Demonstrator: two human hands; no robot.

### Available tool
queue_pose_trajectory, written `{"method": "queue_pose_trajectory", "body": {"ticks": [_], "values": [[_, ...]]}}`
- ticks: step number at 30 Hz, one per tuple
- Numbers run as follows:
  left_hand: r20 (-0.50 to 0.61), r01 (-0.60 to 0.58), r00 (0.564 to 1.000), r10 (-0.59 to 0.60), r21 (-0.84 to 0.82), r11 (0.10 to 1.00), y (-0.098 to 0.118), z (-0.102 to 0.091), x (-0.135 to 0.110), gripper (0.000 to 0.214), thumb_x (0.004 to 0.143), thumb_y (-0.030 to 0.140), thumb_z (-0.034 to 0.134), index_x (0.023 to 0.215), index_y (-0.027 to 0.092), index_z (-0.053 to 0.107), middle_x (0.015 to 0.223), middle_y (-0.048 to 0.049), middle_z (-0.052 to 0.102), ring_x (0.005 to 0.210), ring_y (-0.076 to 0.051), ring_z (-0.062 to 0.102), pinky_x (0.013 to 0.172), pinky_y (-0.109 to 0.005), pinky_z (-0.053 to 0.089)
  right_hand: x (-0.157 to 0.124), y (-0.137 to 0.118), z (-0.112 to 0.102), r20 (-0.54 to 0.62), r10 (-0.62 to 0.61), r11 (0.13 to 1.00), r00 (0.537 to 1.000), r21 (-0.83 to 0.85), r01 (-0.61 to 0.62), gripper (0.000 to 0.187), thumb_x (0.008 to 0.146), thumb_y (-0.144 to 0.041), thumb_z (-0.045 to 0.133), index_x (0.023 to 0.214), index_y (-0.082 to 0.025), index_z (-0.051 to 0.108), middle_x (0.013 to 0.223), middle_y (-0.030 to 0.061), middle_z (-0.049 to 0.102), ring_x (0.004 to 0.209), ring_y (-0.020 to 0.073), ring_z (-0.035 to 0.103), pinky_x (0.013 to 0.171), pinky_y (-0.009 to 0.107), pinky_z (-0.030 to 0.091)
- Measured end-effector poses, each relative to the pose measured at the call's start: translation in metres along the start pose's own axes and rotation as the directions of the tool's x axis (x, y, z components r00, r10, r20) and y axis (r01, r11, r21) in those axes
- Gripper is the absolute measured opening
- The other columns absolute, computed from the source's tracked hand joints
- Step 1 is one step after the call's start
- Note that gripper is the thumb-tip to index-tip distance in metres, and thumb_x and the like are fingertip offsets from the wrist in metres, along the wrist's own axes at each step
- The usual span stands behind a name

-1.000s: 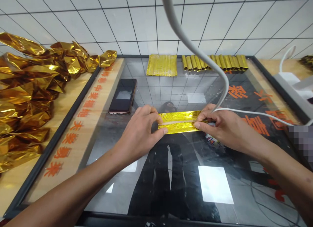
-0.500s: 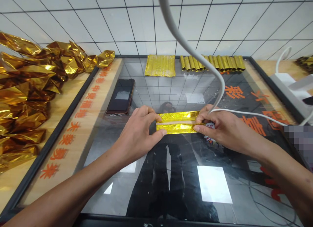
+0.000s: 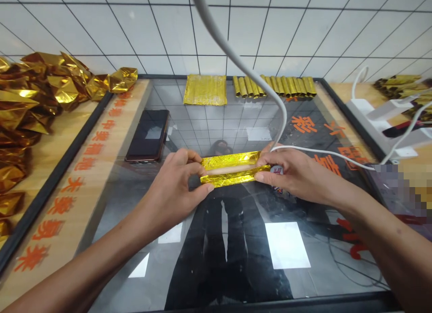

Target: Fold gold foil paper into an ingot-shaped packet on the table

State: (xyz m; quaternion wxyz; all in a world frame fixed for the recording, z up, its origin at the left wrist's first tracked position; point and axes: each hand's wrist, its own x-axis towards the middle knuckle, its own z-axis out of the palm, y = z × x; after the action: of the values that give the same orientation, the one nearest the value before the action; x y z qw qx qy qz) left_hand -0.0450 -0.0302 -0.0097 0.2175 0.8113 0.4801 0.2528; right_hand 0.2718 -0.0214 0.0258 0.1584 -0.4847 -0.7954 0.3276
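Observation:
A folded strip of gold foil paper (image 3: 229, 177) lies across the glass tabletop between my hands. Its two long edges are folded inward and stand partly raised, with a pale band showing along the middle. My left hand (image 3: 177, 180) pinches the left end, thumb at the near edge and fingers at the far one. At the other end, my right hand (image 3: 292, 171) grips in the same way, thumb on the near fold. The right fingertips are partly hidden behind the strip and a white cable.
A phone (image 3: 147, 135) lies at the left. At the back are a flat gold packet (image 3: 205, 90) and a row of gold paper rolls (image 3: 275, 87). Folded gold foil pieces (image 3: 30, 95) pile up left. A white cable (image 3: 236, 56) hangs in front; a power strip (image 3: 371, 113) sits right.
The strip's folded edges have lifted and spread, so the pale band between them looks wider. Both hands keep their hold. The camera view has shifted to the right.

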Motion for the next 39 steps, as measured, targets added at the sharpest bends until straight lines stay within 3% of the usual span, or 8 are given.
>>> {"method": "queue_pose_trajectory", "body": {"ticks": [3,14,24,39], "values": [[-0.011,0.027,1.0,-0.027,-0.009,1.0,0.001,0.0,0.0,0.011,0.092,0.031,0.074,0.084,0.024,0.073,0.12,-0.006,0.064,0.115,-0.027,0.06,0.103,-0.05,0.052,0.001,-0.002,0.003,-0.03,0.017,1.0,0.999,-0.007,-0.017,0.027,0.104,-0.043,0.064,0.086,-0.025,0.073,0.09,0.0024,0.072,0.083,0.019,0.065,0.077,0.034,0.046],[-0.052,0.031,0.998,-0.029,0.027,0.999,0.001,0.004,0.0,0.021,0.093,0.028,0.074,0.074,0.022,0.069,0.117,-0.0054,0.064,0.112,-0.026,0.061,0.102,-0.049,0.052,0.001,-0.002,0.014,-0.126,0.094,0.983,0.988,-0.147,-0.112,0.023,0.098,-0.041,0.07,0.081,-0.025,0.072,0.088,0.0025,0.074,0.078,0.0196,0.065,0.07,0.038,0.044],[-0.06,0.065,0.996,-0.063,0.027,0.998,0.008,0.006,0.001,0.022,0.093,0.021,0.073,0.072,0.022,0.066,0.113,-0.0048,0.065,0.11,-0.025,0.06,0.099,-0.046,0.053,0.001,0.002,0.02,-0.163,0.091,0.985,0.983,-0.133,-0.113,0.025,0.096,-0.046,0.071,0.079,-0.028,0.07,0.079,0.0025,0.072,0.073,0.0214,0.064,0.068,0.041,0.046],[-0.054,0.078,0.996,-0.077,0.029,0.997,0.009,0.006,0.002,0.024,0.091,0.017,0.074,0.071,0.021,0.062,0.113,-0.0042,0.064,0.11,-0.024,0.059,0.098,-0.045,0.052,0.002,0.007,0.02,-0.151,0.104,0.981,0.983,-0.149,-0.126,0.024,0.096,-0.047,0.072,0.081,-0.028,0.073,0.084,0.0034,0.074,0.077,0.0229,0.067,0.071,0.042,0.047]]}}
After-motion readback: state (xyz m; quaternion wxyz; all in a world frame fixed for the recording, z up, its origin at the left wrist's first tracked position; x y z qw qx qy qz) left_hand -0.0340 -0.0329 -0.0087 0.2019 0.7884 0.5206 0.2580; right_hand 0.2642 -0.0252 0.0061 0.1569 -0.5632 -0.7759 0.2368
